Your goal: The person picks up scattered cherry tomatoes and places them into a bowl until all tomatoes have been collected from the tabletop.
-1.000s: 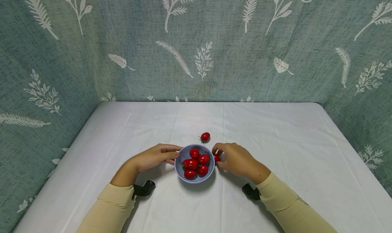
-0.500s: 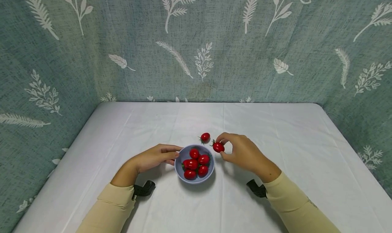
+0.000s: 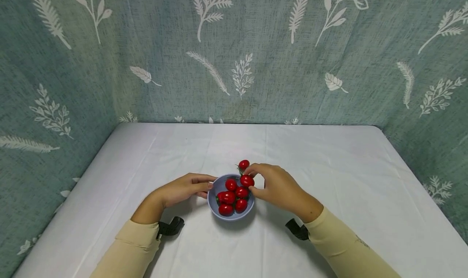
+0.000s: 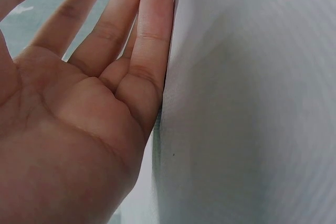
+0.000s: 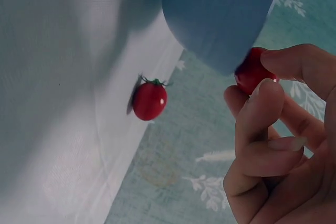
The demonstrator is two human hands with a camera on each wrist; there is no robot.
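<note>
A small blue-grey bowl (image 3: 221, 215) with several red cherry tomatoes (image 3: 226, 197) in it stands on the white-covered table. My left hand (image 3: 183, 190) holds the bowl at its left side, thumb at the rim; in the left wrist view the palm and long fingers (image 4: 149, 40) show, with just a sliver of bowl at the top edge. Between thumb and fingers, my right hand (image 3: 279, 188) pinches one cherry tomato (image 3: 247, 181) over the bowl's right back rim. Another cherry tomato (image 3: 243, 164), with a green stem, lies on the cloth behind the bowl; the right wrist view shows this loose tomato (image 5: 150, 100) too.
The white cloth (image 3: 329, 160) covers the table, whose back edge meets a green leaf-patterned curtain (image 3: 270, 87). This curtain also hangs along both sides. A black wrist mount (image 3: 172, 226) sits on the left wrist, another wrist mount (image 3: 297, 230) on the right.
My right hand has picked up the cherry tomato from the cloth beside the bowl, lifted it and brought it left over the rim. The left hand and bowl have stayed in place.
</note>
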